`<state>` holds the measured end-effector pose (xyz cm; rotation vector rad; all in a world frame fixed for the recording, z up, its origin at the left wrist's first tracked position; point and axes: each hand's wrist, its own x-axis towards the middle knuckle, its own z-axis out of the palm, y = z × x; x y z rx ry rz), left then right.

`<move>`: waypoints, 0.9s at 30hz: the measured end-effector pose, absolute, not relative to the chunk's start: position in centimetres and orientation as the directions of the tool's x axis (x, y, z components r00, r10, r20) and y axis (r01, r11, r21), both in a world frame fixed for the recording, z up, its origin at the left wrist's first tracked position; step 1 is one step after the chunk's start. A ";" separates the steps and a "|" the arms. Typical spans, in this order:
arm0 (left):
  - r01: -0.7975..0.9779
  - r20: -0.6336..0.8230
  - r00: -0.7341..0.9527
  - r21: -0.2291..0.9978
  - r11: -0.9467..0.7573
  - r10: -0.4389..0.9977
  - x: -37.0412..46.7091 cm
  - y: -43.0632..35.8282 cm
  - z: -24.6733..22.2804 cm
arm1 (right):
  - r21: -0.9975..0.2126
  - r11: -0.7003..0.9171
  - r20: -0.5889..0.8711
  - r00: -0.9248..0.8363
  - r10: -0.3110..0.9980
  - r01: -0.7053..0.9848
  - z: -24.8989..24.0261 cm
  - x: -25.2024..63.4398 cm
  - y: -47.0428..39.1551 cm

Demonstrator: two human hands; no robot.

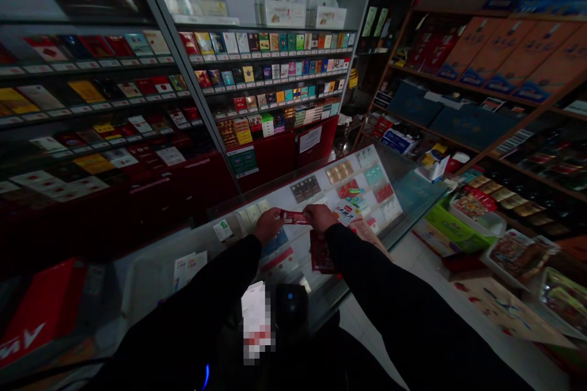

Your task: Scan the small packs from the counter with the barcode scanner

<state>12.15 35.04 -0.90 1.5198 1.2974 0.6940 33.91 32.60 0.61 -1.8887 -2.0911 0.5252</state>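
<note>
Dim glass tabletop (297, 245), stocked shelves (279, 80) behind;
left hand (268, 225) and right hand (320, 218) each pinched on an end of a reddish packet (295, 217), seemingly plastic; dark-red pack (321, 252) lying nearby.

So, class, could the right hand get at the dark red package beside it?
Probably yes: the dark red package lies close by, seemingly unobstructed, though the right hand grips the small red packet.

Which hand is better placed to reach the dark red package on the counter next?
Probably your right hand; it's nearer the dark red package than your left hand, though both hold the small red packet.
</note>
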 end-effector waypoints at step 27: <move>0.225 -0.306 0.382 0.946 0.233 0.872 10.3 29.5 1.6 | -0.942 -0.325 -0.275 0.360 0.891 0.085 -2.0 34.6 22.0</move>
